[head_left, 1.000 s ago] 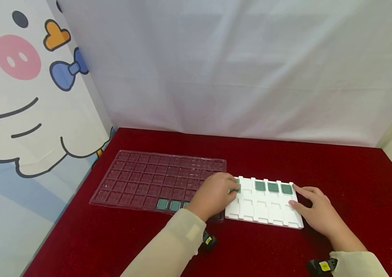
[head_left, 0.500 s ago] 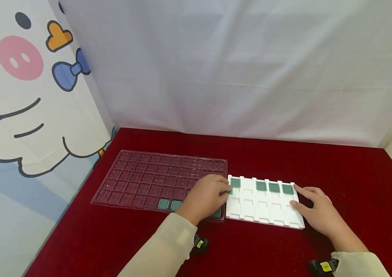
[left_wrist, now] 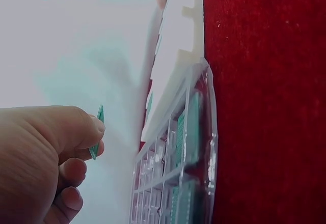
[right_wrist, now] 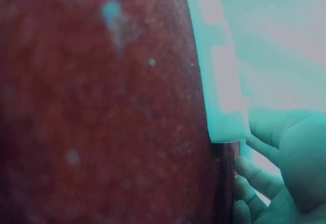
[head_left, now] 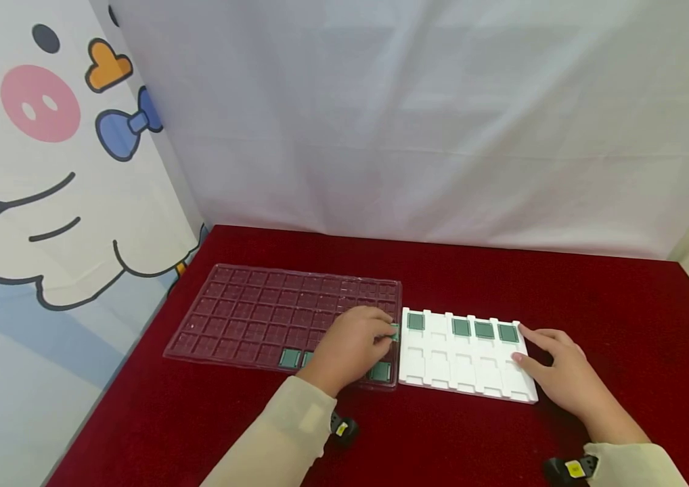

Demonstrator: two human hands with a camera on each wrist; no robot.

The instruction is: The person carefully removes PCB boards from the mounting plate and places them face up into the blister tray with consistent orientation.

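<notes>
Left fingers: we see thumb and fingertips (left_wrist: 94,127) pinching a small green chip (left_wrist: 96,132) on edge, the other fingers curled under.
Left hand: our left hand (head_left: 353,345) hovers over the right end of the clear tray (head_left: 247,314), chip (head_left: 394,331) poking out at its 3 o'clock side.
Right fingers: spread and relaxed, holding nothing, fingertips (right_wrist: 254,145) resting against the white tray's edge.
Right hand: our right hand (head_left: 558,375) sits at the 3 o'clock end of the white tray (head_left: 466,372).
White tray: just beside the clear tray; four green chips (head_left: 461,327) in its far row.
Clear tray: to the left; more green chips (head_left: 290,358) along its near row, one (head_left: 380,371) at 6 o'clock of our left hand.
Table: red cloth (head_left: 594,297) under both trays.
Backdrop: white sheet (head_left: 417,115) at 12 o'clock, cartoon panel (head_left: 34,169) at 9 o'clock.
</notes>
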